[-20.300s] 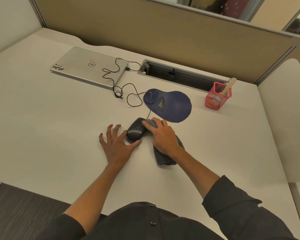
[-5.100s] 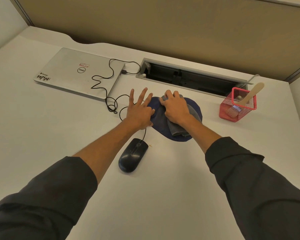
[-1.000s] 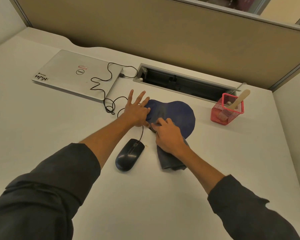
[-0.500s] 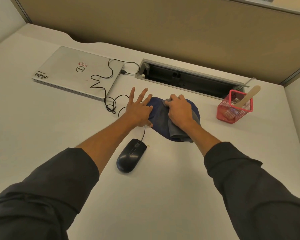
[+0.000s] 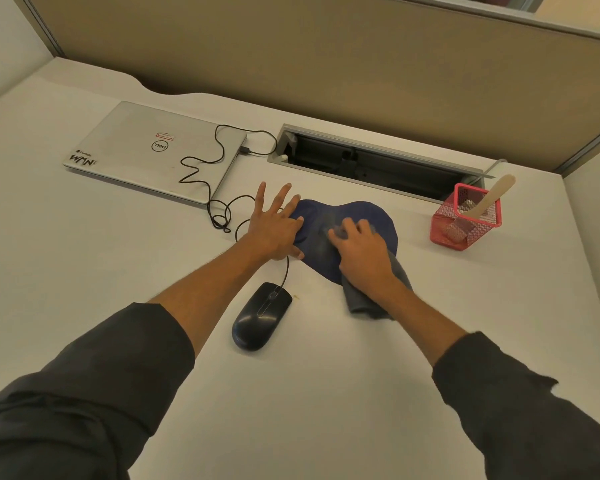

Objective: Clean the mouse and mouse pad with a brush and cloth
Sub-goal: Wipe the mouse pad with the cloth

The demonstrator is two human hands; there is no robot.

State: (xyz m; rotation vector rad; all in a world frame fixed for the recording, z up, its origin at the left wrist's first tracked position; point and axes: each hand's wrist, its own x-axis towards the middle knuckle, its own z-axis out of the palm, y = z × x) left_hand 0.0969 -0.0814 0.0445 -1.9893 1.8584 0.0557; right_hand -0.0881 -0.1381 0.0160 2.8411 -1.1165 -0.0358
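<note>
A dark blue mouse pad [image 5: 374, 216] lies on the white desk. My left hand [image 5: 274, 223] rests flat with fingers spread on the pad's left edge. My right hand [image 5: 361, 251] presses a grey cloth [image 5: 371, 299] onto the pad's middle; the cloth trails back toward me under the wrist. The black wired mouse [image 5: 260, 317] sits on the desk nearer to me, left of the cloth, touched by neither hand. A wooden-handled brush [image 5: 489, 199] stands in a red mesh holder [image 5: 465, 220] at the right.
A closed silver laptop [image 5: 153, 150] lies at the back left, with the mouse cable [image 5: 219, 188] looped beside it. An open cable slot [image 5: 371, 164] runs along the back of the desk in front of a tan partition [image 5: 326, 64].
My right hand has slid the cloth back toward me across the pad from its far position half a second ago. The left hand and the mouse have stayed put.
</note>
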